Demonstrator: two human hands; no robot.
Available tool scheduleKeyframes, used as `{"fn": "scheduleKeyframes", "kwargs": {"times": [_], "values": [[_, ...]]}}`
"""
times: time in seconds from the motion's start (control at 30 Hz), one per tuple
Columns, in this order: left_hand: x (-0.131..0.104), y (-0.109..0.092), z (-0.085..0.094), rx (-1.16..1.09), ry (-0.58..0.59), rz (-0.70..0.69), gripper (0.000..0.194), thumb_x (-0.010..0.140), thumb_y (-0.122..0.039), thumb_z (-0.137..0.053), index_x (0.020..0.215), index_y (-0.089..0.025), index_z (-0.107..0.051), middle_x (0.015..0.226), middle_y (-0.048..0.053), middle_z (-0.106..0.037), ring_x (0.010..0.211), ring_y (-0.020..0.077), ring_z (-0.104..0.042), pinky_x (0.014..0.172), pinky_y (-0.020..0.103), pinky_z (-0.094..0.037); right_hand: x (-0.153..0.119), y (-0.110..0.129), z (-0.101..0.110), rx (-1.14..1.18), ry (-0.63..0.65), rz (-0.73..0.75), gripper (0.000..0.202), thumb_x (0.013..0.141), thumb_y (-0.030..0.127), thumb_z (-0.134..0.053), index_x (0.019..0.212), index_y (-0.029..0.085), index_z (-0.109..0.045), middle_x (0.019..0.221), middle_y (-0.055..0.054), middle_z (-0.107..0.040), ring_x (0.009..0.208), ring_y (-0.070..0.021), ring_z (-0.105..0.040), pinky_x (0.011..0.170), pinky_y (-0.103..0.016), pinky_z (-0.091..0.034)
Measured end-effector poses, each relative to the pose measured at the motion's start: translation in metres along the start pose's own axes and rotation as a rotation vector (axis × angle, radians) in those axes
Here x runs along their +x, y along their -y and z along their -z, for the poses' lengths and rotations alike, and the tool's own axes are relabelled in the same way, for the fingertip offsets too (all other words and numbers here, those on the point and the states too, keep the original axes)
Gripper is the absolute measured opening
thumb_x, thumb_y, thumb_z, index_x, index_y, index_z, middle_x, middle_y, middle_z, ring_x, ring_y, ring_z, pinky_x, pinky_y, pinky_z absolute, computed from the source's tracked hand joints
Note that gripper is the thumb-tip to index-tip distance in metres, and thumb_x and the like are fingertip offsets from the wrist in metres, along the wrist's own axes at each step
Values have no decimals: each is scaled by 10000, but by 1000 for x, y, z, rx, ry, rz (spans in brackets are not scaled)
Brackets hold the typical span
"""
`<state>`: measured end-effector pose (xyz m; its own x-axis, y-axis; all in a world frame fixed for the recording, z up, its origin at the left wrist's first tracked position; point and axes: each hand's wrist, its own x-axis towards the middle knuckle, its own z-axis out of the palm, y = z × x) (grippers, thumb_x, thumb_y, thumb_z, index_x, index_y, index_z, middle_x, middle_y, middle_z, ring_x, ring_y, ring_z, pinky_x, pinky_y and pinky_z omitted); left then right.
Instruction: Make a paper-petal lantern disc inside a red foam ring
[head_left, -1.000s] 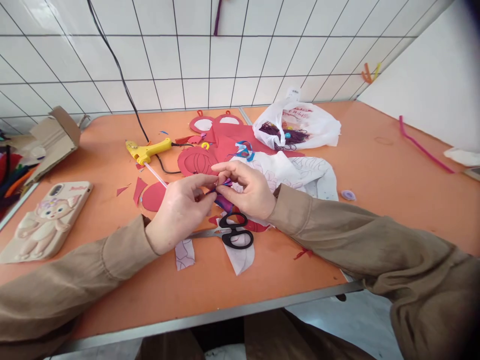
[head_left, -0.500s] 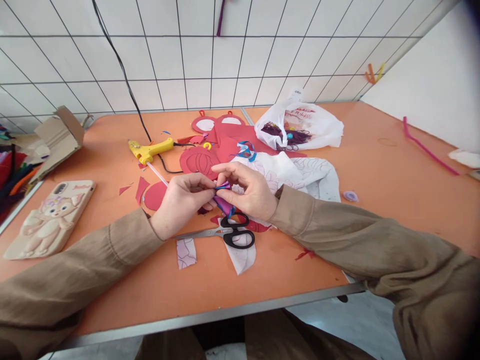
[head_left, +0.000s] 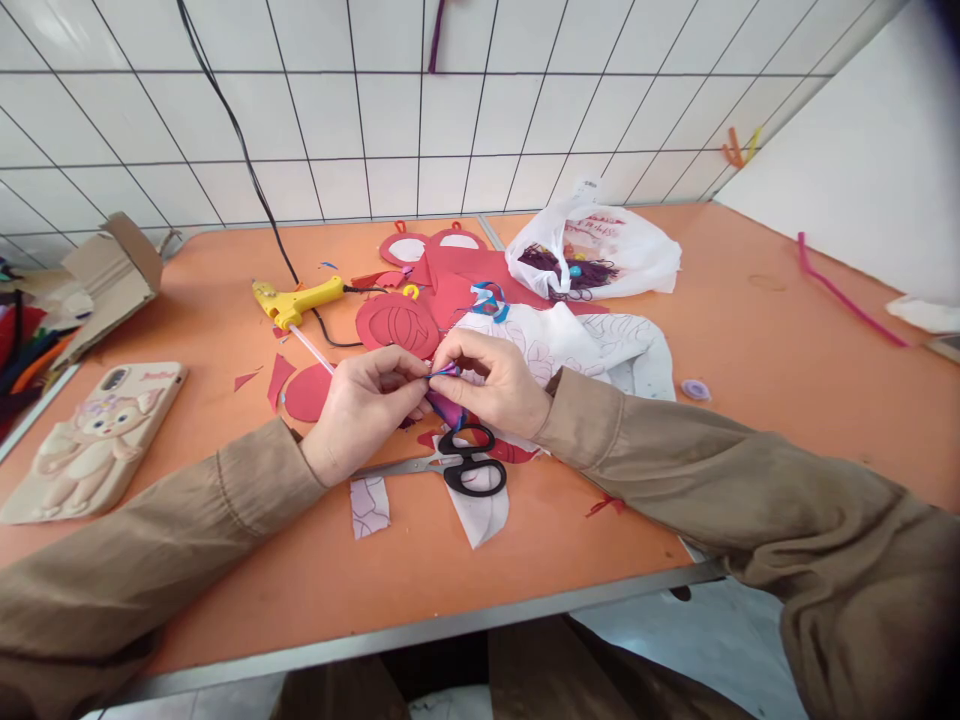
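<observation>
Between both hands is a shiny purple-blue ribbon (head_left: 448,410), pinched and gathered at its upper part while one end hangs down. My left hand (head_left: 366,402) is closed on it with thumb and fingertips. From the other side my right hand (head_left: 491,380) also pinches the gathered ribbon. Black-handled scissors (head_left: 474,462) lie just below the hands, blades toward the left and partly under my left wrist. Red foam pieces (head_left: 397,322) and a white cloth with drawn lines (head_left: 570,345) lie beyond the fingers. Fingers hide part of the ribbon.
A yellow glue gun (head_left: 300,302) with a cable lies at the back left. A phone in a figured case (head_left: 97,440) is at left, near a cardboard box (head_left: 116,280). A white plastic bag (head_left: 637,250) holds dark yarn. At right is a pink pipe cleaner (head_left: 847,292).
My right fingers have closed down, with the index finger lowered onto the gathered ribbon, which looks flatter. My left hand has barely moved. The whole view has shifted slightly.
</observation>
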<state>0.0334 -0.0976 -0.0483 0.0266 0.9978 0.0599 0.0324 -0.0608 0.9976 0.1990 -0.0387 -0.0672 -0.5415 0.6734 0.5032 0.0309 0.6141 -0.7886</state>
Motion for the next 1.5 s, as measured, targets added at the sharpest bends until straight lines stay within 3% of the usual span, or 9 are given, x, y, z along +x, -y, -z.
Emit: {"fn": "scheduleKeyframes", "kwargs": {"times": [0.33, 0.5, 0.63, 0.8, 0.93, 1.1, 1.2, 1.3, 1.5], "values": [[0, -1, 1, 9, 39, 0, 85, 705, -223, -737, 691, -152, -693, 548, 1, -665, 469, 105, -586, 492, 209, -509, -1, -4, 0, 78, -3, -8, 171, 859, 295, -604, 731, 184, -582, 715, 3, -551, 673, -133, -483, 631, -284, -392], [0, -2, 1, -21, -1, 30, 106, 697, -234, -750, 687, -147, -690, 537, 15, -676, 465, 115, -592, 492, 217, -512, -3, -2, 3, 176, 27, -104, 345, 941, 478, -494, 806, 179, -601, 708, -3, -542, 636, -131, -485, 588, -274, -402], [1, -1, 2, -78, -50, 46, 132, 706, -245, -757, 705, -136, -683, 533, 21, -682, 468, 117, -608, 475, 205, -499, -3, 2, 4, 241, 90, -154, 421, 887, 600, -536, 889, 182, -579, 713, 7, -535, 622, -131, -497, 561, -266, -410], [2, 2, 2, -231, -103, 42, 190, 659, -247, -816, 706, -144, -663, 562, 4, -692, 503, 118, -642, 525, 214, -535, -1, 10, 3, 28, 108, -138, 370, 755, 452, -710, 914, 167, -537, 786, -6, -574, 650, -131, -512, 577, -271, -412], [4, 2, 1, -278, -106, 34, 218, 639, -247, -837, 701, -143, -656, 575, -3, -691, 499, 107, -638, 539, 210, -537, -2, 12, 0, -106, 33, -103, 180, 768, 302, -643, 813, 191, -509, 729, 13, -531, 631, -128, -485, 579, -274, -406], [3, 1, 0, -302, -105, 63, 246, 644, -262, -843, 714, -147, -637, 579, -5, -684, 501, 111, -640, 536, 212, -541, -4, 13, -4, -172, -40, 72, 208, 769, 324, -638, 869, 203, -502, 821, -25, -558, 744, -172, -530, 671, -314, -436], [4, 1, 0, -336, -114, 75, 258, 633, -247, -852, 709, -148, -626, 591, -15, -674, 527, 107, -645, 557, 207, -547, -4, 14, -7, -263, -72, 55, 235, 760, 306, -683, 845, 205, -489, 789, -11, -535, 715, -160, -500, 657, -305, -416], [5, 3, 1, -368, -117, 75, 267, 627, -232, -855, 709, -149, -616, 591, -16, -673, 534, 94, -641, 577, 195, -544, -5, 13, -8, -291, -101, 50, 190, 824, 247, -607, 727, 210, -449, 701, 12, -484, 655, -138, -456, 617, -287, -389], [3, 3, 2, -367, -63, 117, 273, 670, -293, -826, 746, -165, -597, 476, -26, -624, 385, 65, -500, 407, 156, -394, -4, 10, -7, -200, -138, -69, 152, 831, 241, -547, 696, 193, -498, 646, 18, -498, 597, -119, -459, 578, -275, -389]]}}
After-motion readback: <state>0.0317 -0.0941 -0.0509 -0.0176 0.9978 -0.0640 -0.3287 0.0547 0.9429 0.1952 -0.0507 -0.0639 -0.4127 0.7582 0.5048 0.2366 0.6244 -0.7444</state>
